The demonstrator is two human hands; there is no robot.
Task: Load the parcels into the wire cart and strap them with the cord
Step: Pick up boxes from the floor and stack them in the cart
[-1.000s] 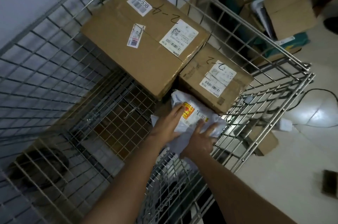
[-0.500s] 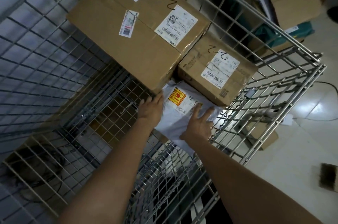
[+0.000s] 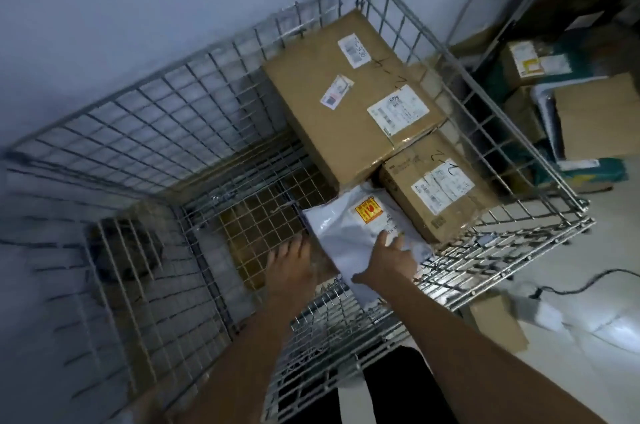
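I see white poly mailer point(image 3: 349, 233) inside wire cart point(image 3: 540, 160), flat vs. the cart's near-R corner, touching small box point(image 3: 436, 195) and big box point(image 3: 346, 112). R hand point(image 3: 391, 259) flat on mailer, fingers straight. L hand point(image 3: 289, 264) just beside mailer, fingers loose, holding nothing.

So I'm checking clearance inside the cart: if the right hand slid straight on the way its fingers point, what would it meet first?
Probably the smaller brown cardboard box. The right hand lies on the white plastic mailer bag, fingers aimed up and right toward the box, though depth is unclear.
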